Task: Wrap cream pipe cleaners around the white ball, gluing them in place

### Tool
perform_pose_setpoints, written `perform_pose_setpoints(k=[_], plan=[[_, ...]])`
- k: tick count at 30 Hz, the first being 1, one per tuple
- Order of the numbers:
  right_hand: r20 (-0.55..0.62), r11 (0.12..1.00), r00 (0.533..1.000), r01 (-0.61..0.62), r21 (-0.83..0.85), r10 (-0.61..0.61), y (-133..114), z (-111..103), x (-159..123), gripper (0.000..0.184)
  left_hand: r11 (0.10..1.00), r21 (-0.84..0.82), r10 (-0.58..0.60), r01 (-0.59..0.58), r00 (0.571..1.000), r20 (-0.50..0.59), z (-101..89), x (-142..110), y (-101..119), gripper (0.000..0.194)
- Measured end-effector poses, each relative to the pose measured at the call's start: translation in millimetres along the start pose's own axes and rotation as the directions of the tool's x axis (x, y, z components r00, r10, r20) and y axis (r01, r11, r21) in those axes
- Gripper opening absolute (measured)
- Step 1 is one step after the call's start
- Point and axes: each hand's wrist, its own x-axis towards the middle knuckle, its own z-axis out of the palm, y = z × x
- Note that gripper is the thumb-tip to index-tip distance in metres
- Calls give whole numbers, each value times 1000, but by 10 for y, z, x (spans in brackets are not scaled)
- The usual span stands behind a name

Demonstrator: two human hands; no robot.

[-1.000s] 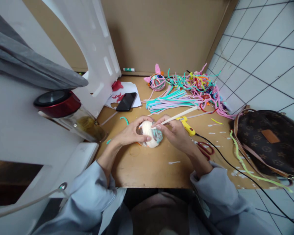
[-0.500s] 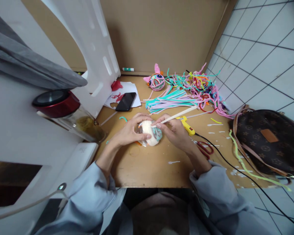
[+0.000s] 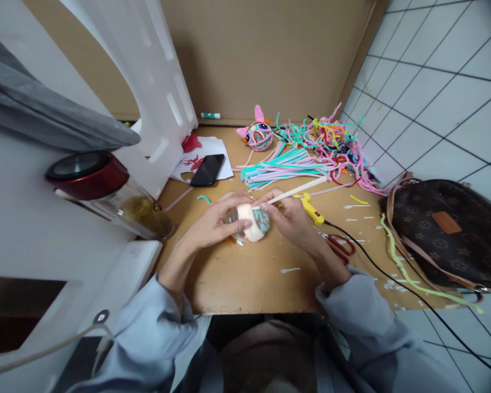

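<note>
My left hand is closed around a small clear ball with a band of cream pipe cleaners round its middle and turquoise showing on its right side. The thumb presses on the band from the front. Pinched in my right hand is a cream pipe cleaner, one end against the top of the band and the other sticking out to the upper right. A yellow glue gun lies just beyond my right hand, and red-handled scissors lie beside that wrist.
Behind the hands lie a bundle of turquoise and lilac pipe cleaners, a tangled heap and a pink-eared ball figure. A phone rests on paper. A glass bottle stands left; a brown bag and black cord are right.
The ball has turned slightly in my left hand, and my right fingertips have shifted a little along the band with the pipe cleaner. The whole view has drifted slightly.
</note>
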Motion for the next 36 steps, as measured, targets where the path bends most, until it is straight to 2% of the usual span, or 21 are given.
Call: perform_pose_setpoints(k=[7,11,14,19,27,31,34,36], plan=[[-8,1000,1000,-6,16,6,5,1,-5,21,989,119,89,-87,996,-11,63,-7,-76,81],[-4,1000,1000,-14,19,14,16,0,-4,20,980,165,110,-108,994,-3,110,-3,-103,91],[-14,999,1000,-15,35,15,22,7,0,20,974,192,127,-123,992,-7,148,-1,-99,88],[-26,997,999,-22,71,24,16,20,2,17,974,196,124,-117,992,-27,174,-3,-52,73],[18,989,998,-64,136,62,-3,8,-16,14,997,78,-14,14,1000,-2,127,3,-18,70],[25,978,998,-67,200,64,16,-28,15,18,998,6,-57,57,998,-4,105,8,-26,69],[-70,988,993,-88,131,98,85,-140,51,21,997,-19,-79,79,997,-5,85,14,-46,70],[-203,990,969,-140,4,138,164,-253,67,16,996,-33,-86,86,996,-8,71,16,-64,71]])
